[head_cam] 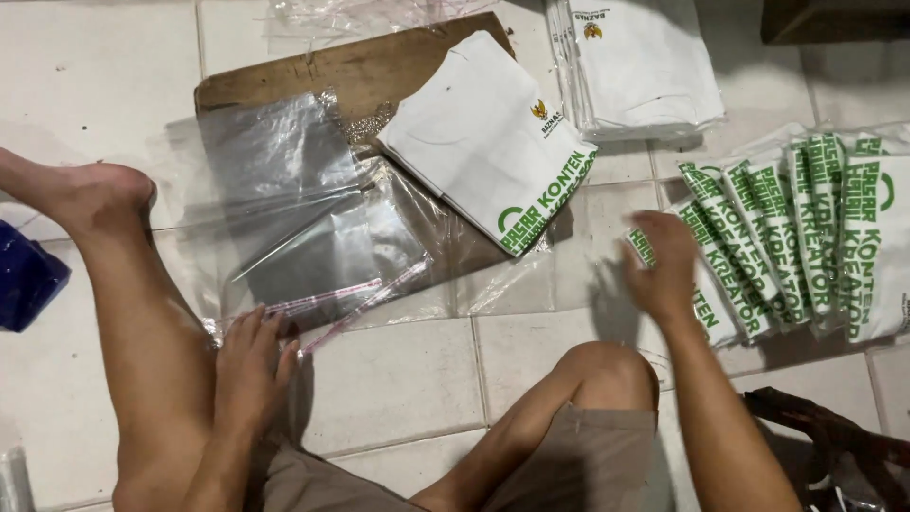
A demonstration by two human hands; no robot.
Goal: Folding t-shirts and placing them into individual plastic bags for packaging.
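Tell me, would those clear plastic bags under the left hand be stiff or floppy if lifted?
Probably floppy: the clear plastic bags lie thin, flat and wrinkled on the tiled floor. Likely very light and slippery too, since the sheets look glossy and overlap loosely. The left hand rests on their sealing-strip edge.

Wooden board, white shirt stack, blue cloth.

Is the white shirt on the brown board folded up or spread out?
Folded. The white shirt lies as a neat flat rectangle on the brown board, no sleeves showing.

White folded shirts carry green lettering; the board is brown, floor tiles white.
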